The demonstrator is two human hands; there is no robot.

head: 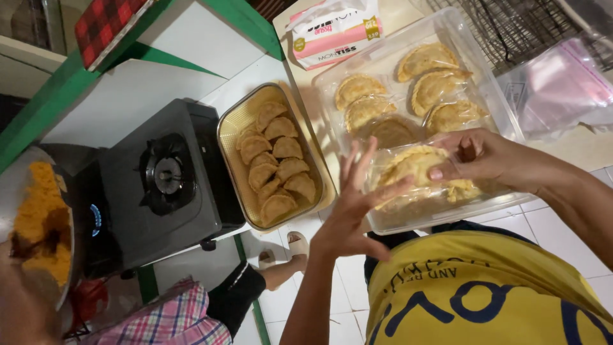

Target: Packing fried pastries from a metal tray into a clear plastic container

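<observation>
Seen from above, left to right: a bowl of crumbly orange filling (38, 217), a black single-burner gas stove (167, 182), and a metal tray (233, 124) of golden half-moon pastries. The left hand (351, 211), fingers spread open, steadies a clear plastic bag of pastries (415, 169) over a clear plastic container (504, 108). The right hand (479, 156) pinches the bag closed. A pink tissue pack (335, 29) lies behind.

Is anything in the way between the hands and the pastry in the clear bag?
Nothing visible is. The left hand and the right hand already touch the clear bag, one at each end. Only the thin plastic lies between the fingers and the pastry inside, above the clear tray.
</observation>
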